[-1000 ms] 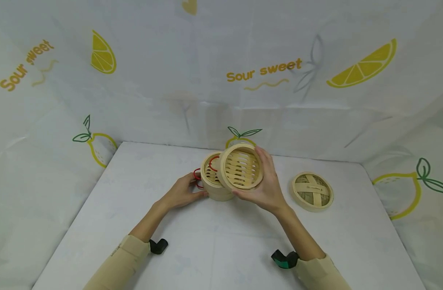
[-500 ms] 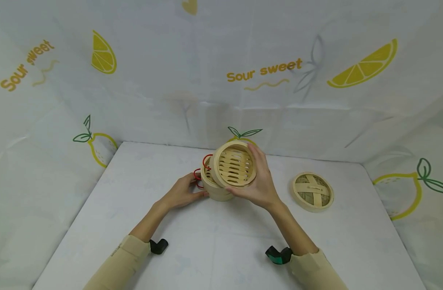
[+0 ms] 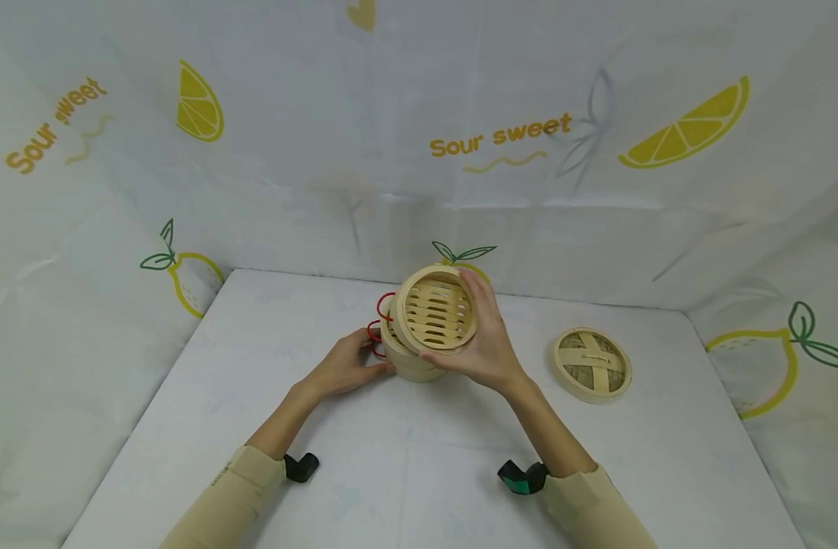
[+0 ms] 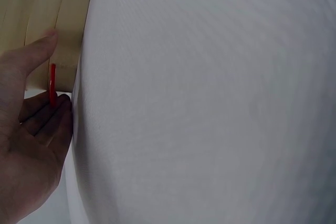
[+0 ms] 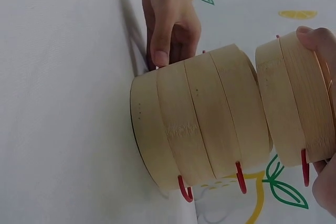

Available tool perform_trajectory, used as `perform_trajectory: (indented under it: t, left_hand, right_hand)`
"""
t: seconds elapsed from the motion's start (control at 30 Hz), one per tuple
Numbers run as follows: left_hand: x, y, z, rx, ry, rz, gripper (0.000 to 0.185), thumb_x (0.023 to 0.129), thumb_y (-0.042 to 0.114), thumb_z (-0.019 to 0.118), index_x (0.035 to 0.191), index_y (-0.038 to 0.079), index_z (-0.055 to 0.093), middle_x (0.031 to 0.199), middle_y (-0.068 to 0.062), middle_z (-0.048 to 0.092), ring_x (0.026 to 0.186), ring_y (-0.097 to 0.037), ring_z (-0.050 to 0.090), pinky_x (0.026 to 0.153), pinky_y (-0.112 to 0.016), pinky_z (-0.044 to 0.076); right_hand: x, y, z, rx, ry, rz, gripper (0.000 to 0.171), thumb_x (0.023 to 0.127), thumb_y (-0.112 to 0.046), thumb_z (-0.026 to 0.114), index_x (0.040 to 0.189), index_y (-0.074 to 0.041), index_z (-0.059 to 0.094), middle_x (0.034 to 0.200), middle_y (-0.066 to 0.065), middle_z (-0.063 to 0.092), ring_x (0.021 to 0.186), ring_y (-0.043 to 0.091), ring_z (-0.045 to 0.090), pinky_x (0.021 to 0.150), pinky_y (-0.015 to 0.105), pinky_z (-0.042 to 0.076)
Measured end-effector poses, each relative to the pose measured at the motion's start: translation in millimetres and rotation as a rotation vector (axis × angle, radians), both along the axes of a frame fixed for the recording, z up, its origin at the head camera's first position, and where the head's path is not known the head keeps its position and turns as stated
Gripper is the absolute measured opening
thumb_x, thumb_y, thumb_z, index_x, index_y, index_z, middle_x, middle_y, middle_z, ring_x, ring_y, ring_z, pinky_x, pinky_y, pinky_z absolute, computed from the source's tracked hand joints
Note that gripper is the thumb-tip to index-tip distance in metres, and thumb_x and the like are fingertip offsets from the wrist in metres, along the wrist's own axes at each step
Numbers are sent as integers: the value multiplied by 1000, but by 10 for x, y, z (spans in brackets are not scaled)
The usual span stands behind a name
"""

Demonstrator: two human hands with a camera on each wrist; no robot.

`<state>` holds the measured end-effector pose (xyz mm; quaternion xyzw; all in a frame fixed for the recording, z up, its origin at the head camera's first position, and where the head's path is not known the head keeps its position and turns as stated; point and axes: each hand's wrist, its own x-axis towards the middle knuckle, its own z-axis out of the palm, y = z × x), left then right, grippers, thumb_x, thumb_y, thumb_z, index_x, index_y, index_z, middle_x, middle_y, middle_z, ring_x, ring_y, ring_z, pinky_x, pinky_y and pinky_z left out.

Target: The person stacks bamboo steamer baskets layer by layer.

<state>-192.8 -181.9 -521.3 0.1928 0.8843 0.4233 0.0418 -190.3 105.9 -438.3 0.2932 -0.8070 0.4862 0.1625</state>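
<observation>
At the desk's (image 3: pixel 206 427) centre, the left hand (image 3: pixel 343 366) braces the bamboo steamer stack (image 3: pixel 408 358) from nine o'clock, fingers (image 4: pixel 47 45) loosely bent against its wall beside a red wire handle (image 3: pixel 374 339). Just above the stack, apart from it, the right hand (image 3: pixel 483 343) grips a steamer tier (image 3: pixel 434 309), tilted toward the camera, fingers wrapped around its rim. At three o'clock, well apart, a woven lid (image 3: pixel 590 362) lies flat on the desk.

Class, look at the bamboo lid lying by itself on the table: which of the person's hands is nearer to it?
Right. The right hand holds a steamer tier just left of the lid; the left hand rests against the steamer stack, farther away.
</observation>
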Motion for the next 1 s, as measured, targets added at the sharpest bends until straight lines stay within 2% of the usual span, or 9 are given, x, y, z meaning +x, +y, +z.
perform_trajectory:
  t: [0.27, 0.53, 0.67, 1.0]
  left_hand:
    - [13, 22, 2, 0, 1, -11, 68, 91, 29, 90, 147, 2, 61, 144, -15, 71, 139, -33, 66, 121, -52, 54]
    - [23, 21, 7, -16, 28, -4, 66, 91, 28, 90, 145, 2, 63, 141, -16, 72, 137, -35, 68, 120, -53, 55]
    - [30, 18, 9, -17, 51, -4, 65, 91, 29, 90, 143, 1, 64, 138, -15, 74, 133, -35, 70, 117, -54, 56]
    - [0, 10, 0, -13, 34, -5, 64, 90, 28, 92, 143, 5, 64, 139, -13, 73, 135, -31, 69, 120, -51, 55]
  right_hand:
    - [-12, -14, 29, 20, -9, 20, 136, 60, -27, 106, 171, -9, 28, 173, 17, 33, 161, 36, 34, 131, 67, 35]
    - [-17, -27, 38, 47, -25, 1, 136, 60, -28, 106, 169, -3, 28, 172, 22, 33, 160, 38, 35, 129, 70, 36]
    - [-18, -42, 43, 51, -34, 7, 136, 61, -29, 106, 169, -4, 29, 172, 20, 33, 161, 37, 35, 131, 67, 35]
    - [-80, -97, 94, 64, -79, 27, 133, 62, -30, 105, 169, -7, 30, 171, 20, 33, 161, 34, 31, 132, 65, 35]
